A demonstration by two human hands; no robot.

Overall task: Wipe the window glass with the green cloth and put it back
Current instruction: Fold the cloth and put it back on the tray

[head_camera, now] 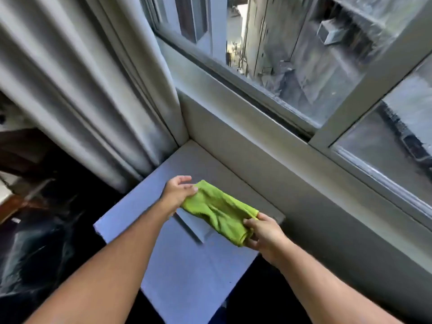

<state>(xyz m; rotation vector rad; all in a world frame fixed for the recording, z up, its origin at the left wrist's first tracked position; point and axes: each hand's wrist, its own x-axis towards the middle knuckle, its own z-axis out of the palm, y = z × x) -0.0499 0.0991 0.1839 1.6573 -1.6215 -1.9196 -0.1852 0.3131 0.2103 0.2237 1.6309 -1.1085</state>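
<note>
A: In the head view, how did the green cloth (218,210) look?

B: Bright lime green, soft and wrinkled, bunched into a loose roll and stretched between two hands just above the pale bench (187,272) under the window. The left hand (178,191) pinched its far end with thumb and fingertips, the other fingers spread loosely. The right hand (263,232) was closed around the near end, fingers curled into the fabric.

A: And the room around it?

B: The bench ran into a corner, with the curtain (93,90) hanging in folds at its left edge and the grey wall below the window frame (369,94) at its right. The bench's near edges dropped off to dark floor on both sides. A shallow raised strip (189,226) lay on the bench under the cloth.

A: Counts?

B: One cloth, two hands, one curtain, and two panes of window glass (304,54), streaked and hazy, split by one frame bar.
</note>
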